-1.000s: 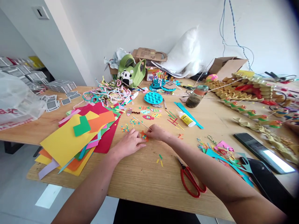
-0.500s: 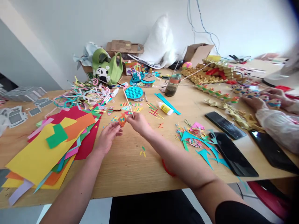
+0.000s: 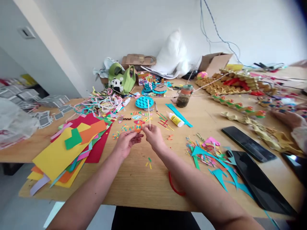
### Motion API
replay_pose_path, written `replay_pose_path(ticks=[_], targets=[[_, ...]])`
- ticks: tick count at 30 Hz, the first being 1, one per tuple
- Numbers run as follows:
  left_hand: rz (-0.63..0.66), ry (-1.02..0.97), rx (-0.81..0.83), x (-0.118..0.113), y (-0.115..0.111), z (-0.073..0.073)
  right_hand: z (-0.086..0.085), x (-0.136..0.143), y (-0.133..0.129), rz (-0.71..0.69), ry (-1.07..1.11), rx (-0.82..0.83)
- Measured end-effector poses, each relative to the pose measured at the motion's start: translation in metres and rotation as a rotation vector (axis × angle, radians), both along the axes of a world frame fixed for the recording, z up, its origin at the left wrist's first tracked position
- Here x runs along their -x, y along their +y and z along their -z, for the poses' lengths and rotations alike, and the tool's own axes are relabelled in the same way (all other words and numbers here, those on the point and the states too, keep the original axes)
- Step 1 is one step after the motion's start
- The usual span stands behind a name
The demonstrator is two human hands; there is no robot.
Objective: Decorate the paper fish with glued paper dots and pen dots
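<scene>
Between the fingers of my left hand [image 3: 128,142] is an orange paper fish [image 3: 138,126] with blue and yellow bits on it. My right hand [image 3: 154,135] is closed on a thin pale stick [image 3: 149,111] that points upward, its fingers close beside the fish. Whether the right fingertips touch the fish I cannot tell. Just beyond my hands lie striped paper fish [image 3: 136,113], small blue and yellow paper bits [image 3: 124,128] and thin red and green paper strips [image 3: 164,122]. A yellow-labelled glue bottle [image 3: 176,119] lies on its side to the right.
Coloured paper sheets [image 3: 51,150] are stacked at left. On the right are paper scraps [image 3: 206,147], dark phones [image 3: 261,179] and egg-carton pieces [image 3: 254,129]. A glass jar [image 3: 184,95] and a blue dimpled disc [image 3: 144,102] stand farther back. Another person's hand [image 3: 286,118] is at far right.
The view has swung left, so things sit farther right in the picture. The stick now stands more upright in my right hand. The fish stays in my left fingers.
</scene>
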State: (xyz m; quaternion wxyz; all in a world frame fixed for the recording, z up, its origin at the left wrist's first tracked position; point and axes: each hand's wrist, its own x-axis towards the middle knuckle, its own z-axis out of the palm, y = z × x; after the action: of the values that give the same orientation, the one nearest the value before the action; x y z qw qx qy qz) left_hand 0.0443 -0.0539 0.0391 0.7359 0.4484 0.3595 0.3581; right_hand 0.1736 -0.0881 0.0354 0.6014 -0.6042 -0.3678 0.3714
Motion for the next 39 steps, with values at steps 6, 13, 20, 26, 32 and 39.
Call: replay_pose_path(ticks=[6, 13, 20, 26, 32, 39], targets=[[-0.051, -0.018, -0.042, -0.022, -0.009, 0.008, 0.0, -0.018, -0.017, -0.012, 0.023, 0.028], [0.079, 0.111, -0.105, -0.02, -0.017, 0.012, -0.004, -0.048, -0.042, -0.155, 0.172, 0.105], [0.231, 0.22, -0.164, -0.015, -0.023, 0.019, 0.0, -0.056, -0.052, -0.333, 0.055, 0.205], [0.266, 0.261, -0.209, -0.012, -0.021, 0.02, 0.001, -0.055, -0.053, -0.39, -0.035, 0.265], [0.265, 0.261, -0.241, -0.01, -0.021, 0.022, 0.011, -0.052, -0.052, -0.417, -0.053, 0.251], [0.205, 0.249, -0.261, -0.012, -0.022, 0.024, 0.014, -0.049, -0.052, -0.432, -0.034, 0.24]])
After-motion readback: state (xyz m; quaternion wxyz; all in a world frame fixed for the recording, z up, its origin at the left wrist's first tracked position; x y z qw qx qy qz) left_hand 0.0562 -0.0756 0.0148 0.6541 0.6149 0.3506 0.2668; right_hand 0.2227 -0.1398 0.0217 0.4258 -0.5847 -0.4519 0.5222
